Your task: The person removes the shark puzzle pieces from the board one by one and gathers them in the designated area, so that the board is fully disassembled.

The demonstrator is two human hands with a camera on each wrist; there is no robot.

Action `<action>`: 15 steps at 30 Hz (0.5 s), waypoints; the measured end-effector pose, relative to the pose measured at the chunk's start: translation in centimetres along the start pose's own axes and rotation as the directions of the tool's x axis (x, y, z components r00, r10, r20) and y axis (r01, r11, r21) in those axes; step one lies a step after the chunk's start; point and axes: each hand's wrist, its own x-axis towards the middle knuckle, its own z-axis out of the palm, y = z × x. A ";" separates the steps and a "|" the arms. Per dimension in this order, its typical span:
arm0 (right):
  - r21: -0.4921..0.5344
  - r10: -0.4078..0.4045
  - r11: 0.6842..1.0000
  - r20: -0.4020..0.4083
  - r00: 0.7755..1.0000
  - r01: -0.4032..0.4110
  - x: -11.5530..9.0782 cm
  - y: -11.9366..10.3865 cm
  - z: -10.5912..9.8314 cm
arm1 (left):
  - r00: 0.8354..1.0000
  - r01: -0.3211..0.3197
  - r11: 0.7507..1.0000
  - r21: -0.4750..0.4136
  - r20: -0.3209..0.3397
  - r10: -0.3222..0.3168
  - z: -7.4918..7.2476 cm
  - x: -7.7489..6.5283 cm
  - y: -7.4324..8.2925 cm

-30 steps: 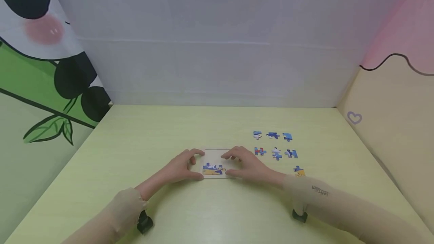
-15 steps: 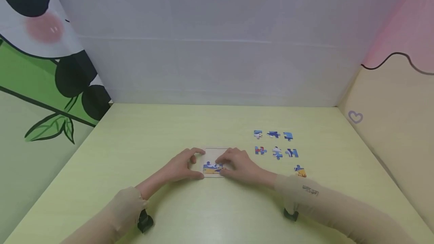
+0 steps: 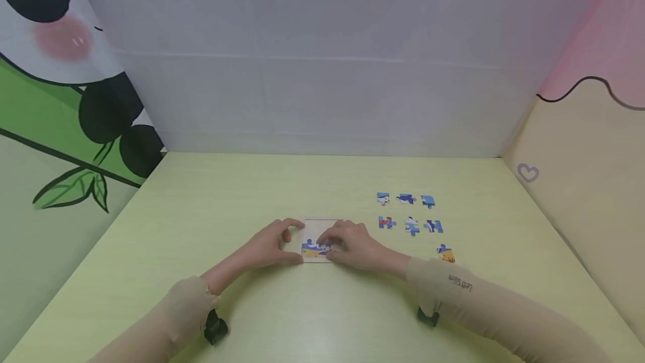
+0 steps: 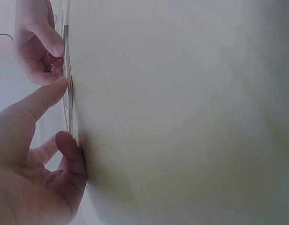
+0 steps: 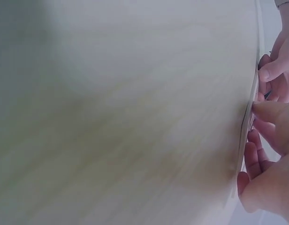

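A small pale puzzle tray [image 3: 322, 228] with a thin dark outline lies on the table. Along its near side sit joined jigsaw pieces [image 3: 309, 251] in blue, white and yellow. The left hand [image 3: 269, 245] holds the tray's left side, thumb at the near corner and index finger at the far one; its thumb [image 4: 48, 96] touches the edge in the left wrist view. Over the tray's right part, the right hand [image 3: 355, 245] pinches a jigsaw piece [image 3: 327, 248] between thumb and index finger, covering much of it. In the right wrist view, the right thumb [image 5: 271, 112] touches the tray edge.
Loose jigsaw pieces lie right of the tray: a far row with a blue piece [image 3: 428, 201], a middle row with a red-and-blue piece [image 3: 386, 222], and a yellow-and-blue piece [image 3: 445, 253] near the right sleeve. A grey backdrop [image 3: 322, 99] stands behind the table.
The right hand has moved left over the tray and its thumb and index finger have closed in on the rightmost joined piece. The left hand stays at the tray's left side.
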 end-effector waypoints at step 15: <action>0.034 0.029 0.999 0.004 1.000 -0.029 -0.1 -0.2 -0.1 | 0.998 0.047 0.999 0.021 -0.036 -0.046 0.4 0.5 0.5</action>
